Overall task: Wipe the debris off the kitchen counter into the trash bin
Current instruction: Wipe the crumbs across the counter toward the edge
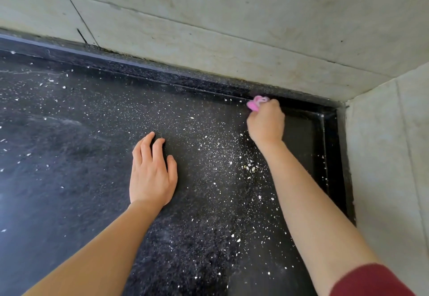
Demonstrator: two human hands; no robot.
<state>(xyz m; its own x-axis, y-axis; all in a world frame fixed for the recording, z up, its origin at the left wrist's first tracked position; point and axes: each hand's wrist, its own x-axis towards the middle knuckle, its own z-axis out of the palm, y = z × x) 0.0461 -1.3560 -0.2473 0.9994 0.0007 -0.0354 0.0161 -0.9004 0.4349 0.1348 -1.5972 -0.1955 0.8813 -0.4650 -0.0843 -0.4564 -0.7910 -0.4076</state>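
Black speckled counter (69, 179) strewn with white debris (232, 163), densest between the two forearms, thinner toward the left; right grip (267, 122) curled tight round a pink cloth (255, 103), held at the raised back rim (162, 75) near the far right corner; left grip (151, 175) flat, fingers straight, palm down on counter; red sleeve (371, 281) at right elbow; pale tiled wall (209, 28) behind and to the right.

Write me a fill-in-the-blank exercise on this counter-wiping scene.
1. The right hand grips a ____ cloth against the counter's back ledge.
2. The left hand lies flat on the ____ counter.
3. The debris scattered between the two hands is ____ in colour.

Missing words: pink; black; white.
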